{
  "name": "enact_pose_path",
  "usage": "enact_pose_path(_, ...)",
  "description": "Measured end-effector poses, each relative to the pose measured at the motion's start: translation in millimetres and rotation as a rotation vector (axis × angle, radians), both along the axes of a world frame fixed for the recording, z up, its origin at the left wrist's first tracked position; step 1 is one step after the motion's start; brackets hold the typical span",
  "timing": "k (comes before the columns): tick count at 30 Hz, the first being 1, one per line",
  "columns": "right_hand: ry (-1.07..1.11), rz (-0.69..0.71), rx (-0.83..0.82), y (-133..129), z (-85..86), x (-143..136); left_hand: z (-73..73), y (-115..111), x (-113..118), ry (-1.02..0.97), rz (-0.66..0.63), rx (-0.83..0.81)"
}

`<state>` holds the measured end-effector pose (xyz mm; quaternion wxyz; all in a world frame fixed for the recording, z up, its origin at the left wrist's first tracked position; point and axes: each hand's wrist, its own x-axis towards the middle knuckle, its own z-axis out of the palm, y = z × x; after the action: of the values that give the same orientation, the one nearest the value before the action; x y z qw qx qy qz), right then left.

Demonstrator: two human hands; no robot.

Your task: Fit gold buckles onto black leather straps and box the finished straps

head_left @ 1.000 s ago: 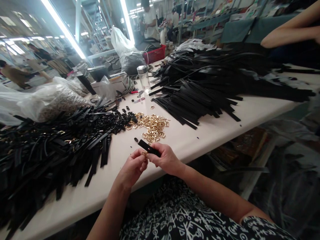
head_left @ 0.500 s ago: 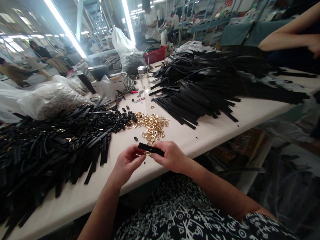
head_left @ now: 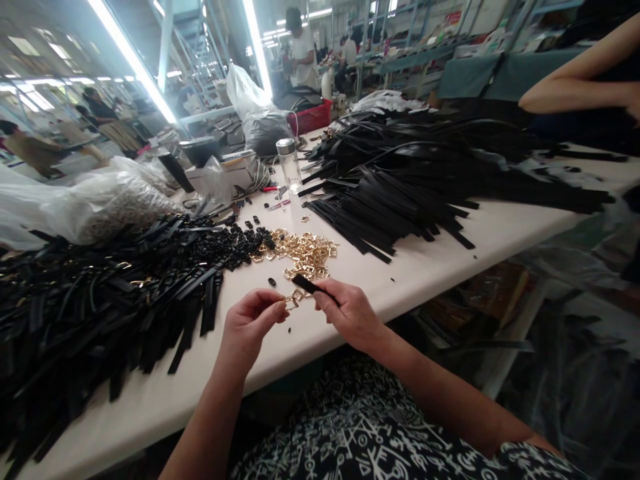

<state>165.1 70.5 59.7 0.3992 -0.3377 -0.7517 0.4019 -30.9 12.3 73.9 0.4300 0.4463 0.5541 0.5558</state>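
Observation:
Between thumb and fingers, my left hand [head_left: 257,320] pinches a gold-coloured buckle [head_left: 292,302]. My right hand [head_left: 347,313] is closed around a black strap [head_left: 306,285], whose flat end sticks out toward the upper left. A small gap separates the buckle from the strap. Just beyond both hands lies a heap of gold buckles [head_left: 307,252]. Small black loops [head_left: 245,243] are piled at its left side, and one loose black loop [head_left: 272,282] rests near my left hand.
Finished-looking black straps with gold parts [head_left: 100,307] cover the table's left side. Plain black straps [head_left: 385,200] are stacked at the right. A glass bottle [head_left: 289,167], a red basket [head_left: 313,115] and plastic bags [head_left: 260,113] stand behind. Another person's arm [head_left: 575,93] is at far right.
My hands have moved apart. The strap in my right hand has shifted right and upward, and the buckle in my left hand now shows clear of it.

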Motion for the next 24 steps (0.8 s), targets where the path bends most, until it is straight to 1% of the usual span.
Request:
enact_pose_path(3,-0.042,0.000,0.068,-7.4,-8.5,-2.8,-4.8,2.0,3.2,-0.179,0.064,-0.002)
enact_pose_path(6,-0.037,0.043,0.092,-13.8,-13.7,-5.6,-8.1,5.1,6.7,-0.286,0.086,-0.025)
enact_pose_path(10,0.009,0.091,0.031,-17.4,-14.6,-6.4,-13.3,6.8,11.1,-0.368,0.071,-0.084)
enact_pose_path(13,-0.007,0.112,-0.055,-17.6,-13.4,-6.4,-16.9,5.3,14.5,-0.411,0.066,-0.114)
enact_pose_path(18,0.007,0.128,-0.178,-18.1,-12.1,-9.3,-20.0,0.6,20.0,-0.399,0.052,-0.110)
enact_pose_path(21,0.023,0.129,-0.191,-18.5,-10.4,-11.3,-19.1,-1.4,21.9,-0.288,0.016,-0.073)
enact_pose_path(24,0.009,0.147,-0.169,-18.2,-6.8,-11.5,-17.9,-1.7,21.4,-0.183,-0.012,-0.051)
